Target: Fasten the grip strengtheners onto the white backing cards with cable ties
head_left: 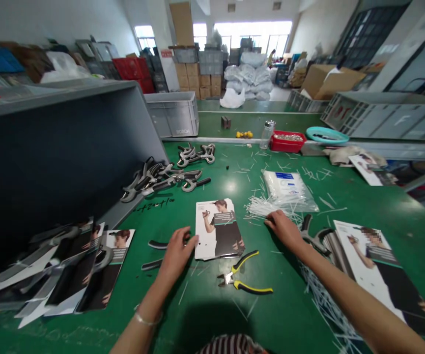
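Big green work table (212, 169) here, with a large grey plastic crate (68, 162) tipped over along its left side and a loose heap of printed cards (101, 270) at the crate's mouth. Another large printed card (374, 270) lies off to the right, partly over a spill of white plastic offcuts (330, 309).

Up the table there's a pile of grey-and-black hand grips (160, 179), though I can't tell exactly what they are. A bag of white cable ties (288, 189) sits near the middle.

The main action is around one printed card (217, 231) lying flat right in front of the person. The left hand (177, 255) is loosely curled at its lower left edge and touching it, but I can't tell if it's actually pinching anything. The right hand (286, 231) is open, palm down, just right of the card, with its fingertips on a loose bunch of white cable ties (260, 207). Yellow-and-black pliers (240, 278) lie just below the card, between the hands.
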`<state>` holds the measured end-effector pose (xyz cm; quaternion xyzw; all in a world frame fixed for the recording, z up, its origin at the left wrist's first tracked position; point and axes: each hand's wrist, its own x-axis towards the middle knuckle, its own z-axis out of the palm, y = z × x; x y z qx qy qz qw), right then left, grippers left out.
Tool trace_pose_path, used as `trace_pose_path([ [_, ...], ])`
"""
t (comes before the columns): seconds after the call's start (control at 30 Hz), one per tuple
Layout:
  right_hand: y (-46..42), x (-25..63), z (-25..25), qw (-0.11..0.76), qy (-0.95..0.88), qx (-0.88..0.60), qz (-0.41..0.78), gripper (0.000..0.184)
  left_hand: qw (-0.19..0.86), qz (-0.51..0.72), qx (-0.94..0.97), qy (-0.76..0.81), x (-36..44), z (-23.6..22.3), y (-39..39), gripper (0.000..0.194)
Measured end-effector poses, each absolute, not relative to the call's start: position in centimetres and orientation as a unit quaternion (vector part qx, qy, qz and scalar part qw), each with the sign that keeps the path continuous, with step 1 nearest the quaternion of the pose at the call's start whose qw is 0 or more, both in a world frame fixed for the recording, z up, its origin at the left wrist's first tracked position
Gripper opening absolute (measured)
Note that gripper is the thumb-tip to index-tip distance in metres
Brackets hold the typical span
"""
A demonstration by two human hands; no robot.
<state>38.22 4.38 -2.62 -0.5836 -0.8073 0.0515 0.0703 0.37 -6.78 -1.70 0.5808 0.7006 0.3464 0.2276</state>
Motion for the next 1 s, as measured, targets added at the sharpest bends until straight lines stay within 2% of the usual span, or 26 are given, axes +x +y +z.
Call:
trace_pose_path([
  [0.13,5.8,37.6,-2.2,0.018,-0.826,-0.563,0.029,0.018,0.213,0.315,0.558,0.737,4.1,-4.1,-3.1,0.037],
  [0.27,6.2,37.9,-1.3,0.031,-0.839,-0.542,0.043,0.015,0.281,0.425,0.469,0.721,3.5,-3.7,-2.7,0.034],
  [0.33,6.1,38.2,-0.7,0.075,-0.826,-0.549,0.107,0.013,0.339,0.505,0.397,0.688,3.3,-2.9,-3.3,0.039],
  [0.4,5.6,38.0,-0.1,0.138,-0.784,-0.554,0.244,0.014,0.41,0.56,0.333,0.639,3.6,-2.0,-4.0,0.044],
  [0.5,4.3,36.9,0.5,0.226,-0.676,-0.511,0.48,0.022,0.501,0.563,0.295,0.587,4.4,-0.9,-5.1,0.048],
  [0.6,2.7,35.3,0.8,0.276,-0.59,-0.452,0.61,0.035,0.547,0.544,0.278,0.573,5.1,-0.5,-5.9,0.05],
  [0.8,1.2,32.5,1.5,0.273,-0.547,-0.426,0.667,0.031,0.546,0.554,0.284,0.56,4.8,-0.5,-6.6,0.046],
  [1.0,0.5,30.4,2.0,0.288,-0.53,-0.4,0.69,0.035,0.547,0.565,0.278,0.551,4.0,-0.5,-7.2,0.044],
])
